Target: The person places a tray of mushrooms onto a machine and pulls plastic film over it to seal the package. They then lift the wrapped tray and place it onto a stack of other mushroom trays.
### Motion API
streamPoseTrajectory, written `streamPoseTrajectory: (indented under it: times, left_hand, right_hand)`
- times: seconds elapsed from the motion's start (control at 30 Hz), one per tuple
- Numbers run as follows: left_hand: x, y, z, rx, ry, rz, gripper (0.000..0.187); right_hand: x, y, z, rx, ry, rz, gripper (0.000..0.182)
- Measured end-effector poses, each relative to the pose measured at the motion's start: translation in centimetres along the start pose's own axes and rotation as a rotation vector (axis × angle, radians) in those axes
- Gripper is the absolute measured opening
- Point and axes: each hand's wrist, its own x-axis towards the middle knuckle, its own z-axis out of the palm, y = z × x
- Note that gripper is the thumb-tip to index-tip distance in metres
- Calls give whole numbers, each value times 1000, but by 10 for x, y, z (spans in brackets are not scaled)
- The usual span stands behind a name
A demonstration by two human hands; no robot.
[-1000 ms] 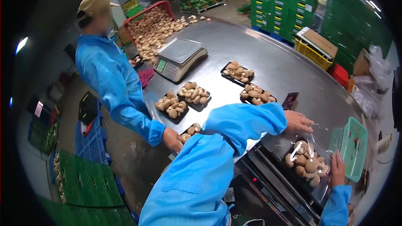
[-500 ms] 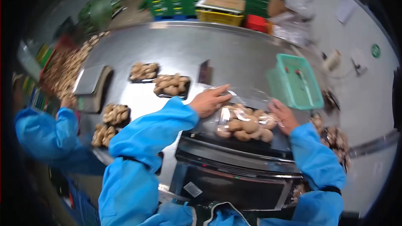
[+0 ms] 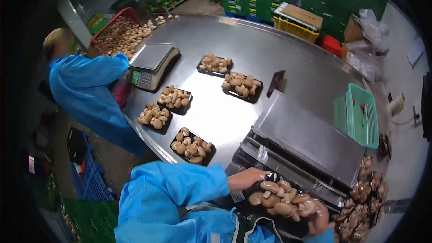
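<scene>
Mushroom tray (image 3: 284, 201) between left fingers (image 3: 257, 174) and right fingers (image 3: 322, 212), each holding 1 end.

A steel table (image 3: 202, 31) bears five black trays of mushrooms (image 3: 193, 147) left of center, a scale (image 3: 152, 65) at far left beside loose mushrooms (image 3: 121, 37), a dark phone (image 3: 276, 83) near the middle and a green basket (image 3: 363, 119) at right.

Bright blue sleeves (image 3: 180, 182), tan-brown mushrooms (image 3: 283, 198) on black trays (image 3: 209, 158), mint-green basket (image 3: 361, 119), red tub (image 3: 330, 45), yellow crate (image 3: 294, 28).
</scene>
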Motion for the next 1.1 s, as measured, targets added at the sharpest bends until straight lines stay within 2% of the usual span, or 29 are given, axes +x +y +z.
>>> streamPoseTrajectory:
  times: [0.03, 0.07, 0.13, 0.17, 0.2, 0.23, 0.27, 0.3, 0.37, 0.4, 0.47, 0.53, 0.57, 0.63, 0.73, 0.8, 0.83, 0.87, 0.93, 0.97, 1.0, 1.07, 1.1]
  left_hand:
    - [-7, -10, 3, -94, 90, -156, 30]
    - [-13, -21, 7, -176, 178, -312, 30]
    - [-25, -54, -2, 29, 171, -139, 27]
    - [-24, -71, -3, -72, 334, -131, 25]
    - [-23, -82, -10, 73, 413, -44, 24]
    - [-29, -79, -12, 291, 410, 84, 26]
    - [-32, -72, -15, 503, 387, 210, 29]
    - [-34, -72, -16, 425, 432, 233, 28]
    - [-37, -70, -16, 182, 474, 211, 26]
    - [-41, -68, -13, 18, 476, 161, 25]
    - [-41, -70, -5, 73, 510, 197, 24]
    - [-36, -77, 2, 221, 585, 294, 16]
    - [-33, -82, 0, 226, 584, 298, 16]
    - [-26, -93, -2, 402, 659, 392, 14]
    - [-24, -95, 2, 461, 676, 455, 16]
    - [-33, -96, 1, 444, 691, 351, 17]
    - [-42, -95, 2, 402, 664, 315, 17]
    - [-52, -91, 7, 362, 639, 276, 18]
    - [-63, -87, 15, 445, 575, 262, 19]
    - [-58, -89, 11, 591, 534, 369, 17]
    - [-49, -89, 13, 600, 508, 353, 17]
    - [-25, -80, 16, 1227, 490, 407, 16]
    - [-7, -86, 7, 1442, 455, 504, 16]
  right_hand:
    - [0, 21, -6, -56, -7, 2, 29]
    - [12, 53, -44, 83, -119, 183, 29]
    - [3, 81, -41, -29, -99, 99, 27]
    - [0, 83, -40, -10, 1, 57, 26]
    - [-4, 80, -34, 13, 106, 26, 26]
    - [-4, 82, -39, 207, 44, -35, 30]
    - [-9, 73, -34, 187, 22, -112, 31]
    - [-17, 66, -29, 206, 19, -155, 33]
    - [-34, 74, -35, 276, 129, -162, 34]
    - [-20, 75, -22, 153, 130, -251, 36]
    - [-14, 78, -9, -150, 314, -306, 22]
    - [5, 98, -18, -288, 377, -501, 15]
    - [9, 100, -16, -302, 422, -515, 14]
    - [10, 102, -15, -256, 457, -492, 14]
    - [2, 99, -12, -126, 515, -456, 19]
    - [-2, 109, -22, -58, 507, -422, 21]
    - [-11, 111, -30, -148, 535, -442, 23]
    - [-25, 110, -37, -115, 537, -379, 23]
    - [-53, 118, -50, -32, 602, -367, 23]
    - [-66, 124, -57, -53, 621, -358, 22]
    - [-72, 138, -65, -40, 648, -349, 22]
    - [-67, 175, -78, -240, 785, -453, 23]
    - [-64, 189, -77, -337, 844, -398, 25]
